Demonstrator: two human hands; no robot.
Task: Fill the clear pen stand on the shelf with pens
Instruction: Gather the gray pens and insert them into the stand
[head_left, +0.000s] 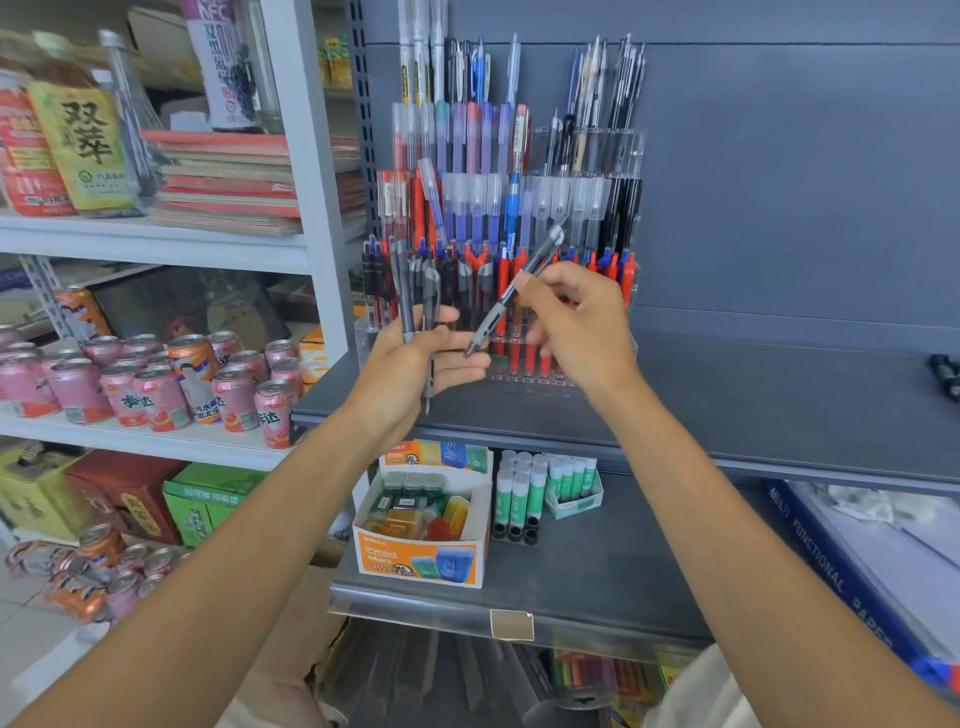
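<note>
Now your right hand pinches one pen, likely light, stiff and slick, mid-barrel, just before the stand on the shelf, while your left hand grips spare pens.

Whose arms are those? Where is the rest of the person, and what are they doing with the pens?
There is no machine here, just a person. A small camera sits on their head and looks forward and down, so you see only their two arms. The left hand holds a few dark pens. The right hand pinches one more pen, tilted, its tip pointing down toward the left hand. Behind the hands, on a grey shelf, stands a clear pen stand with rows like steps, already holding many red, blue and black pens. The shelf below has an orange box of small coloured things and green and white sticks, maybe glue. On the left stand pink drink cans.
</note>
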